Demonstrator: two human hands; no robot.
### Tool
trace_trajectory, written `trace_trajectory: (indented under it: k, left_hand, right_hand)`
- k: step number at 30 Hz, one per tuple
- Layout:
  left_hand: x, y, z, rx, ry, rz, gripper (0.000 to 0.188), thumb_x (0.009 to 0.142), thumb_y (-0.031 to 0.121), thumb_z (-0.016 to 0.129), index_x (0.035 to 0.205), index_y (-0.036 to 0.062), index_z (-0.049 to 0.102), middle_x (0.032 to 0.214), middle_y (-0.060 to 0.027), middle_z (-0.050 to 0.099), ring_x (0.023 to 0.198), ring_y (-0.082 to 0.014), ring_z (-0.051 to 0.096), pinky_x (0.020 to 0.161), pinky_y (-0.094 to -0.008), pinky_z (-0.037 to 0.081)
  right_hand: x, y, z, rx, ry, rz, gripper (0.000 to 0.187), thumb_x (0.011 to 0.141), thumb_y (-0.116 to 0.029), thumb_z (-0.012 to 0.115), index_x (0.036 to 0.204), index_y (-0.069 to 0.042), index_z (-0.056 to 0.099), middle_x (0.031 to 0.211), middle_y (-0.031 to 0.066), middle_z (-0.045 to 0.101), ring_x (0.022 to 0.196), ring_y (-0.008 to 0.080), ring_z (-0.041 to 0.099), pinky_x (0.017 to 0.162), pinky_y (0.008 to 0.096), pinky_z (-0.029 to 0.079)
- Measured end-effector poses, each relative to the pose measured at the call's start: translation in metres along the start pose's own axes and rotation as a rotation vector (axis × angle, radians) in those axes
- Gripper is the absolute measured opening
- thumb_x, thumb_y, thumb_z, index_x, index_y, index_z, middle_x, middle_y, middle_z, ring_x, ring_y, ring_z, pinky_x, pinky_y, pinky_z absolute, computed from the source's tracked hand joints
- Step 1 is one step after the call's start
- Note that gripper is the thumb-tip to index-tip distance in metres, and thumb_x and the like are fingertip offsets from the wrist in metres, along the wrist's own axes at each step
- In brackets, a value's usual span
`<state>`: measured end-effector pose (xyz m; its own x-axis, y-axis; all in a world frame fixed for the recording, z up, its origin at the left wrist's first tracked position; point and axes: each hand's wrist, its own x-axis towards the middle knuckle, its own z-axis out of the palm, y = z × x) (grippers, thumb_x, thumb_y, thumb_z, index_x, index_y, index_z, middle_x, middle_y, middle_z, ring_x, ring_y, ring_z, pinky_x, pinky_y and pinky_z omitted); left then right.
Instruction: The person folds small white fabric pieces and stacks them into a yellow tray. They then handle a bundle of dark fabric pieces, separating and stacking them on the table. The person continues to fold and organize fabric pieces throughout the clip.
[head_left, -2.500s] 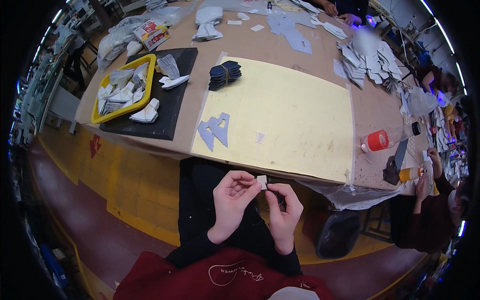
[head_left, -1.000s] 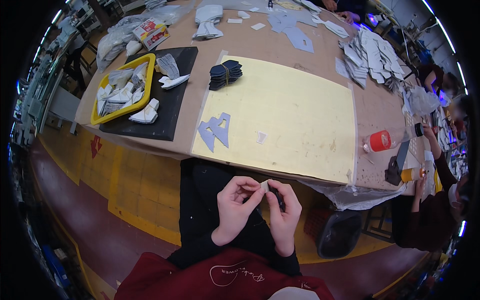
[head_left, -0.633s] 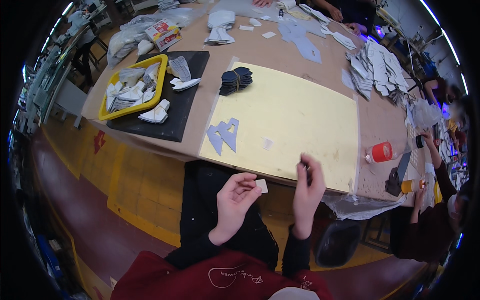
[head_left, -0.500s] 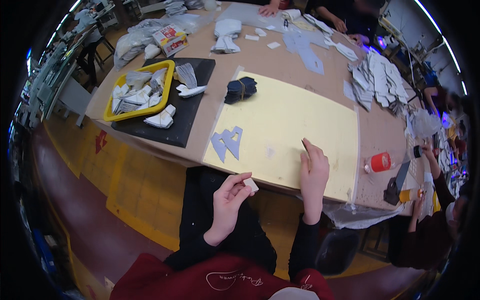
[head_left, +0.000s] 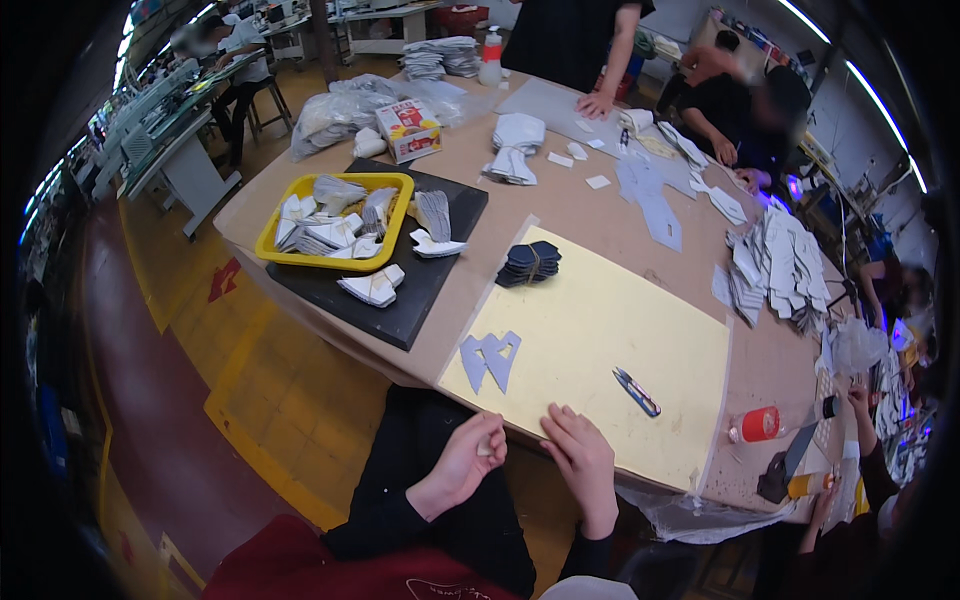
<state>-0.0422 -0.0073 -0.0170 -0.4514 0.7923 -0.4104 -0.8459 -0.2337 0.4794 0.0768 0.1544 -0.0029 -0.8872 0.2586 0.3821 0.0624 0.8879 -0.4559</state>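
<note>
Holding 1 small, flat, off-white piece [head_left: 484, 448], lower centre: left hand [head_left: 461, 468], fingers curled around it; handling appears unfinished, piece not set down. Right hand [head_left: 584, 460], lower centre: relaxed, nothing visible held. Right of centre: 1 pair slim dark snips [head_left: 640, 396], idle on pale-yellow rectangular sheet [head_left: 600, 310].

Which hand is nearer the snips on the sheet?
Right: the right hand is at the near edge of the sheet, left of the snips and closer to the body; the left hand is farther left, off the sheet.
</note>
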Motion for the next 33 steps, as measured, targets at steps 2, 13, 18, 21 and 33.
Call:
trace_trajectory:
  k: [2, 13, 18, 21, 33]
  left_hand:
    - [0.0, -0.009, -0.003, 0.031, -0.005, -0.063, 0.017, 0.099, 0.022, 0.048, 0.088, 0.0094, 0.049, 0.069, 0.0019, 0.047, 0.062, -0.0108, 0.049, 0.059, -0.0229, 0.041]
    - [0.004, -0.047, -0.029, -0.391, -0.086, -0.463, 0.027, 0.1, 0.028, 0.045, 0.108, 0.0052, 0.057, 0.107, -0.0064, 0.062, 0.099, -0.0183, 0.06, 0.09, -0.0348, 0.048]
    - [0.0, -0.036, -0.007, -0.151, 0.089, -0.31, 0.021, 0.099, 0.025, 0.048, 0.097, 0.0065, 0.058, 0.089, -0.0031, 0.061, 0.085, -0.0157, 0.059, 0.075, -0.0284, 0.049]
    - [-0.006, -0.041, 0.011, -0.053, 0.064, -0.095, 0.023, 0.1, 0.025, 0.046, 0.089, 0.0066, 0.053, 0.077, -0.0011, 0.052, 0.07, -0.0119, 0.052, 0.063, -0.0256, 0.043]
    - [-0.006, -0.049, 0.06, 1.174, -0.438, 0.858, 0.062, 0.099, 0.051, 0.027, 0.102, 0.0045, 0.068, 0.107, -0.0113, 0.068, 0.108, -0.0326, 0.061, 0.109, -0.0487, 0.027]
  right_hand:
    - [-0.003, 0.002, 0.0, 0.049, 0.029, -0.016, 0.028, 0.08, -0.01, 0.069, 0.107, -0.005, 0.066, 0.113, 0.0103, 0.066, 0.106, 0.0295, 0.062, 0.091, 0.0388, 0.049]
    - [-0.031, -0.041, 0.005, 0.173, -0.026, -0.024, 0.032, 0.076, -0.008, 0.069, 0.108, -0.013, 0.07, 0.11, 0.0053, 0.068, 0.108, 0.0225, 0.062, 0.1, 0.0457, 0.042]
    - [-0.042, -0.048, 0.009, 0.256, -0.034, -0.033, 0.029, 0.086, -0.017, 0.066, 0.115, -0.015, 0.067, 0.119, 0.0017, 0.064, 0.125, 0.0228, 0.05, 0.11, 0.0483, 0.029]
    - [-0.059, -0.055, 0.024, 0.704, 0.305, 0.237, 0.036, 0.091, -0.014, 0.059, 0.126, -0.005, 0.057, 0.133, 0.0121, 0.053, 0.129, 0.026, 0.045, 0.111, 0.0443, 0.029]
    - [-0.051, -0.058, 0.044, 2.175, 0.847, 0.979, 0.029, 0.101, -0.03, 0.044, 0.107, -0.005, 0.058, 0.106, 0.0073, 0.06, 0.099, 0.0182, 0.058, 0.087, 0.0308, 0.048]
